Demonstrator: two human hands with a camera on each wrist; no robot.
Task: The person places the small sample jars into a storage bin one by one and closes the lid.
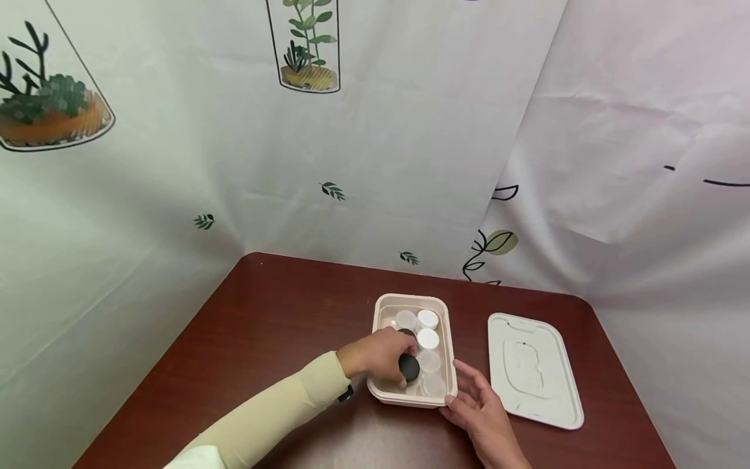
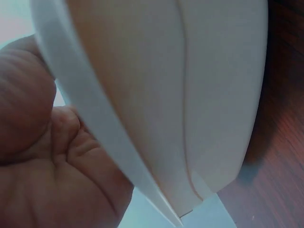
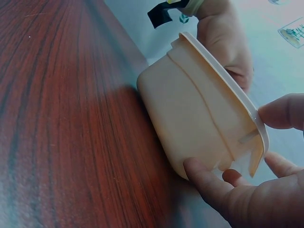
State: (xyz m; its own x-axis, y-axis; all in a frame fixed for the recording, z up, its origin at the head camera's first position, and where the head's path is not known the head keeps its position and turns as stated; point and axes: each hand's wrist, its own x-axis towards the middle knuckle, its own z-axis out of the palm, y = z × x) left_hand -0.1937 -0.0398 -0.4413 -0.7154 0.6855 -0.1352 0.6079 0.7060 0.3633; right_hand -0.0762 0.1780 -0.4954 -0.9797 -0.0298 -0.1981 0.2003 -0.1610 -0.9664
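A cream plastic box (image 1: 447, 326) with a rounded rim stands on the table, holding several small round jars with white, clear and black lids. My left hand (image 1: 383, 355) reaches over its left side and grips a round black-lidded jar (image 1: 409, 368) between thumb and fingers. Another black lid (image 1: 407, 333) is partly hidden behind those fingers. In the left wrist view the box wall covers the fingertips. My right hand (image 1: 477, 410) holds the box's near right corner, with the thumb at the rim and fingers against the outer wall, as the right wrist view shows.
A white rectangular lid (image 1: 556, 397) with a raised outline lies flat to the right of the box. The dark red-brown table (image 1: 281, 306) has rounded far corners. White printed cloth (image 1: 381, 150) hangs behind and along both sides.
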